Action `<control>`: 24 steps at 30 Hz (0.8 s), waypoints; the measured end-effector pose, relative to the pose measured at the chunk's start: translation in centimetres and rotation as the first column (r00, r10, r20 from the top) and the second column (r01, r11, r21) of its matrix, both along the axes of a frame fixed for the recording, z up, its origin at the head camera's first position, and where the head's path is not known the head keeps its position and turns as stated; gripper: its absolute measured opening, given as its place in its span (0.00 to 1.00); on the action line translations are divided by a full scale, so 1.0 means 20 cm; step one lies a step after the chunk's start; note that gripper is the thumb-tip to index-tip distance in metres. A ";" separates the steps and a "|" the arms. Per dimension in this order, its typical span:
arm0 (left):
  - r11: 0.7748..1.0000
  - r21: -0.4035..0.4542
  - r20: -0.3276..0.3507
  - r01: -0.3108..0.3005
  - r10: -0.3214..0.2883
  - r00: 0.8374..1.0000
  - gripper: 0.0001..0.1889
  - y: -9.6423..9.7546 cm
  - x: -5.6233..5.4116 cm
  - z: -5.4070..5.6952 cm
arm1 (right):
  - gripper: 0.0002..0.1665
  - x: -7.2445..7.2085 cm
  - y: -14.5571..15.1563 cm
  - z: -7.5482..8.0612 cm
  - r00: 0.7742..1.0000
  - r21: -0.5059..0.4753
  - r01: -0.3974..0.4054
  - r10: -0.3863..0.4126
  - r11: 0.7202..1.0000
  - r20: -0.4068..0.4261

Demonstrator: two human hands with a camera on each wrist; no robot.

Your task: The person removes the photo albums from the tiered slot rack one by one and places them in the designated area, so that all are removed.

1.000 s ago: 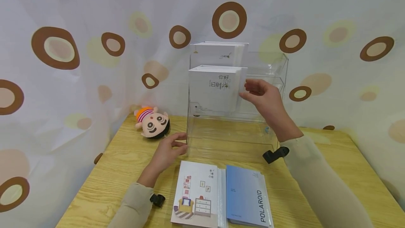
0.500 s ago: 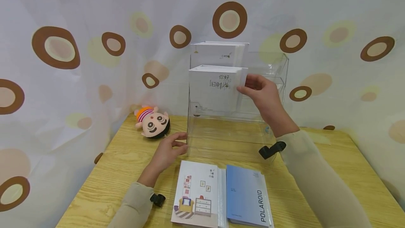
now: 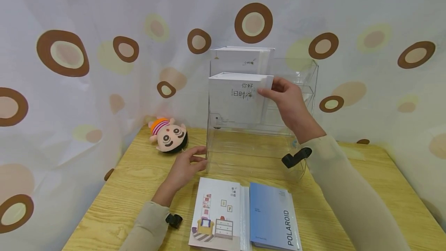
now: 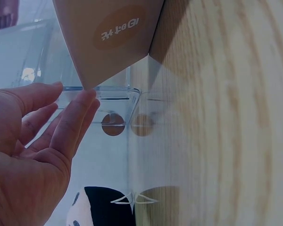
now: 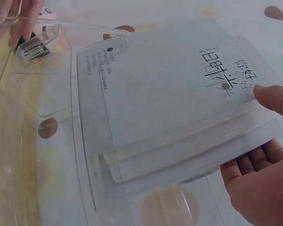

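Observation:
A clear acrylic rack stands on the table, with two white photo albums upright in its left part, one behind the other. My right hand pinches the right edge of the front album, thumb on the cover, fingers behind. In the right wrist view that album sits behind a clear panel. The rear album rises higher. My left hand touches the rack's lower left side with fingers extended; in the left wrist view the left hand is beside the clear edge.
Before the rack lie an album with a drawn room and a blue POLAROID album, side by side. A plush doll lies left of the rack on the wooden table. A patterned curtain hangs behind.
My right hand has moved left and slightly up, from beside the front album to a pinch on its right edge. The left hand and the albums have stayed in place.

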State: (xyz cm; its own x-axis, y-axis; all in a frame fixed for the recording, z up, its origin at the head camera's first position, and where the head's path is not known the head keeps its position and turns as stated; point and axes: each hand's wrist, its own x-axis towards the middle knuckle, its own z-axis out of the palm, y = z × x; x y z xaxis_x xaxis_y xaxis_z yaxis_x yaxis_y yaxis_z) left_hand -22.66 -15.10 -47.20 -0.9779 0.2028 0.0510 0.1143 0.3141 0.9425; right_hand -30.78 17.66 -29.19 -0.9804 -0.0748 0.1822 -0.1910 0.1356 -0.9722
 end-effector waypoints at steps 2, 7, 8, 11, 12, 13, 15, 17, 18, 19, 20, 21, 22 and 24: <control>1.000 -0.001 -0.005 0.001 -0.001 1.000 0.26 0.00 0.00 0.00 | 0.30 -0.01 -0.01 0.01 1.000 -0.021 -0.017 0.017 1.000 -0.001; 1.000 -0.007 -0.008 -0.001 0.001 1.000 0.26 0.00 0.00 0.00 | 0.34 -0.02 -0.03 0.03 0.999 -0.042 -0.037 0.037 0.998 0.012; 1.000 -0.008 -0.006 -0.004 0.004 1.000 0.26 0.00 0.00 0.00 | 0.34 -0.02 -0.04 0.04 0.999 -0.043 -0.037 0.038 0.998 0.018; 1.000 -0.010 -0.002 -0.008 0.008 1.000 0.26 0.00 0.00 0.00 | 0.34 -0.03 -0.05 0.05 0.999 -0.040 -0.035 0.037 0.999 0.033; 1.000 -0.010 0.000 -0.009 0.009 1.000 0.26 0.00 0.00 0.00 | 0.33 -0.03 -0.05 0.05 0.999 -0.036 -0.032 0.033 0.999 0.035; 1.000 -0.009 0.001 -0.010 0.010 1.000 0.26 0.00 0.00 0.00 | 0.32 -0.03 -0.06 0.05 0.999 -0.035 -0.029 0.030 0.999 0.037; 1.000 -0.007 0.001 -0.011 0.011 1.000 0.26 0.00 0.00 -0.01 | 0.30 -0.04 -0.06 0.05 0.999 -0.032 -0.026 0.027 0.999 0.037; 1.000 -0.005 0.006 -0.015 0.015 1.000 0.27 0.01 0.00 0.00 | 0.29 -0.04 -0.07 0.05 0.999 -0.031 -0.023 0.024 0.999 0.034; 1.000 -0.005 0.008 -0.017 0.017 1.000 0.27 0.01 0.00 0.00 | 0.29 -0.05 -0.07 0.05 0.999 -0.036 -0.023 0.024 0.999 0.034; 1.000 -0.005 0.009 -0.019 0.019 1.000 0.27 0.01 0.00 0.00 | 0.28 -0.05 -0.07 0.06 0.999 -0.041 -0.023 0.025 0.999 0.034; 1.000 -0.006 0.010 -0.019 0.019 1.000 0.27 0.01 0.00 0.00 | 0.27 -0.05 -0.07 0.06 0.999 -0.045 -0.024 0.025 0.999 0.034; 1.000 -0.007 0.009 -0.018 0.018 1.000 0.27 0.01 0.00 0.00 | 0.27 -0.05 -0.08 0.06 0.999 -0.052 -0.024 0.026 0.998 0.035; 1.000 -0.008 0.007 -0.016 0.016 1.000 0.27 0.01 0.00 0.00 | 0.26 -0.05 -0.08 0.06 0.999 -0.060 -0.024 0.027 0.998 0.037; 1.000 -0.009 0.003 -0.012 0.012 1.000 0.27 0.00 0.00 0.00 | 0.25 -0.05 -0.09 0.06 0.999 -0.079 -0.023 0.026 0.997 0.040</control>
